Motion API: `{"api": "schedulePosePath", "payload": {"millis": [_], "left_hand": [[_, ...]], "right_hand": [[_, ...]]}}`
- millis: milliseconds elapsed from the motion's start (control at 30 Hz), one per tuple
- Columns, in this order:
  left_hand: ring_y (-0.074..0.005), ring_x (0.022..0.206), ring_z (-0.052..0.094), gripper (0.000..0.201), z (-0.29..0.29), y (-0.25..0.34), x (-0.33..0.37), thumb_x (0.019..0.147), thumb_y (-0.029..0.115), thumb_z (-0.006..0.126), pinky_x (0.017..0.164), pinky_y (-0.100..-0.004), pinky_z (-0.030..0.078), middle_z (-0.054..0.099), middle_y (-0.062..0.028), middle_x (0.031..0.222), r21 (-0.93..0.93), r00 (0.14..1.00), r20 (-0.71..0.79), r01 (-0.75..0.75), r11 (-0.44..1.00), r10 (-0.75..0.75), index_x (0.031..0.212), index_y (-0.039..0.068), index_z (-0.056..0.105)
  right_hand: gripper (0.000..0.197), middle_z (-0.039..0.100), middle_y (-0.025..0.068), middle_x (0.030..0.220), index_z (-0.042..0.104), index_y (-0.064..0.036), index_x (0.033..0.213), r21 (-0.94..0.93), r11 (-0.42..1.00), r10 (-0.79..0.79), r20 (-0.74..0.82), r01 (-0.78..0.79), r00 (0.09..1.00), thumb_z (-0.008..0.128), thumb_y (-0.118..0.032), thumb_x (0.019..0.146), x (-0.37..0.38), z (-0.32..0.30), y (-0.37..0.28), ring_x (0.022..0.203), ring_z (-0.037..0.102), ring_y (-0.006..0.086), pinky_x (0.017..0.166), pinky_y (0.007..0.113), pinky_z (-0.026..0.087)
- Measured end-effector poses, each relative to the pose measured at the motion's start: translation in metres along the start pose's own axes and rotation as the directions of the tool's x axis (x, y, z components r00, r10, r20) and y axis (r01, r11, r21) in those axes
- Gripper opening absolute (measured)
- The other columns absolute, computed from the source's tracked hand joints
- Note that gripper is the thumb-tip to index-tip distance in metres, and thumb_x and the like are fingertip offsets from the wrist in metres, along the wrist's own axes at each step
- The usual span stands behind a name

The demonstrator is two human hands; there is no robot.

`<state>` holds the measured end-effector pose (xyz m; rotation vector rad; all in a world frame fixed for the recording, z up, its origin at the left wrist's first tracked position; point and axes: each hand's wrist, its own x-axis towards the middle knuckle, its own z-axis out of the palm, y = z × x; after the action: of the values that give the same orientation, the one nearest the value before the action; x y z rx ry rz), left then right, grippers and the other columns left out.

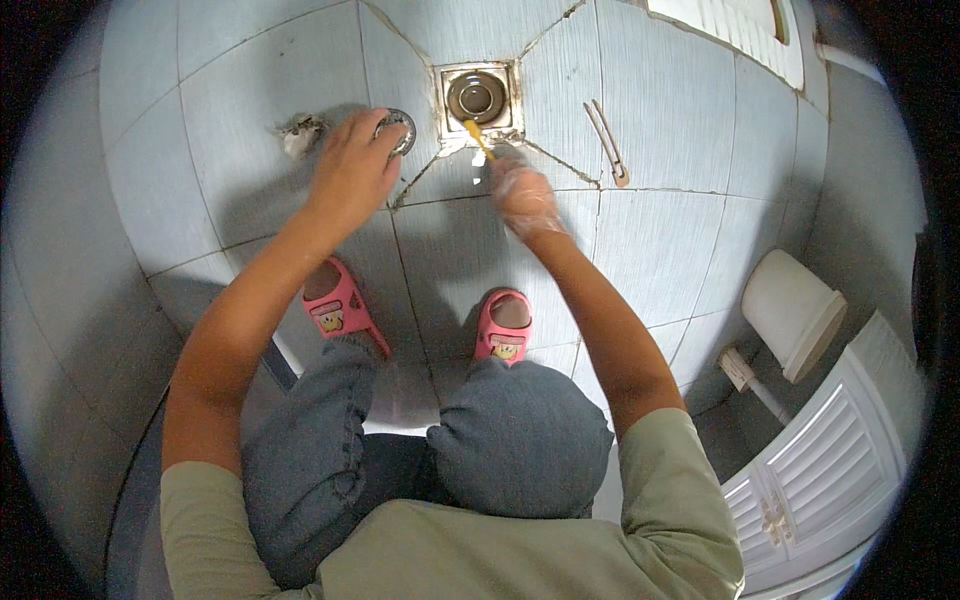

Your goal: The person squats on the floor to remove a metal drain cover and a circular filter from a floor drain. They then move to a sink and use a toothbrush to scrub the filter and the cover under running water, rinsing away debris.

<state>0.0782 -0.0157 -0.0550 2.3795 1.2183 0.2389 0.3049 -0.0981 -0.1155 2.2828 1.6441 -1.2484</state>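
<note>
My left hand (352, 168) is closed around a round metal drain cover (399, 133), held low over the tiles left of the drain. In the tiled floor sits a square metal floor drain (476, 97) with a round dark opening and grime along its rim. My right hand (525, 196), in a clear plastic glove and a little blurred, grips a slim yellow tool (473, 129). The tool's tip reaches the drain's near edge; its kind cannot be made out. A clump of greyish debris (299, 136) lies on the floor left of my left hand.
Tweezers (607, 145) lie on the tiles right of the drain. My feet, in pink slippers (503, 327), rest on the floor below it. At the right stand a white bucket (790, 312), a white pipe (768, 400) and a louvred white cabinet (815, 470). A white slatted panel (735, 30) is at the far right.
</note>
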Motion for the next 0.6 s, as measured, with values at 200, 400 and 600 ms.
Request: {"api": "schedulePosePath", "payload": {"millis": [200,400,600], "left_hand": [[-0.0305,0.106,0.049,0.034,0.003,0.004,-0.001,0.072,0.007,0.062,0.088,-0.0421,0.041,0.050,-0.0118,0.115,-0.005,0.999,0.035,-0.010,1.000,0.010,0.106,0.007,0.056],[-0.0311,0.105,0.050,0.034,0.003,0.004,0.001,0.073,0.008,0.062,0.086,-0.0420,0.042,0.049,-0.0122,0.114,-0.022,0.999,0.041,0.010,1.000,-0.009,0.106,0.007,0.056],[-0.0320,0.104,0.051,0.035,0.003,0.001,-0.004,0.074,0.009,0.061,0.086,-0.0423,0.042,0.050,-0.0137,0.114,-0.003,0.998,0.059,0.004,1.000,-0.004,0.108,0.007,0.056]], "right_hand": [[0.037,0.062,0.0212,0.092,0.062,-0.0051,0.089,0.189,0.980,-0.035,-0.176,0.069,0.984,0.040,-0.035,0.090,0.025,-0.023,-0.061,0.086,0.058,0.0397,0.078,0.045,0.046],[0.037,0.061,0.0227,0.091,0.064,-0.0056,0.086,0.276,0.947,-0.075,-0.315,0.167,0.946,0.039,-0.032,0.091,0.036,0.007,-0.041,0.087,0.058,0.0403,0.077,0.046,0.047],[0.029,0.062,0.0194,0.092,0.061,-0.0050,0.094,0.036,0.995,-0.096,-0.054,0.098,0.994,0.042,-0.026,0.089,0.021,-0.017,-0.044,0.083,0.059,0.0386,0.074,0.042,0.048]]}}
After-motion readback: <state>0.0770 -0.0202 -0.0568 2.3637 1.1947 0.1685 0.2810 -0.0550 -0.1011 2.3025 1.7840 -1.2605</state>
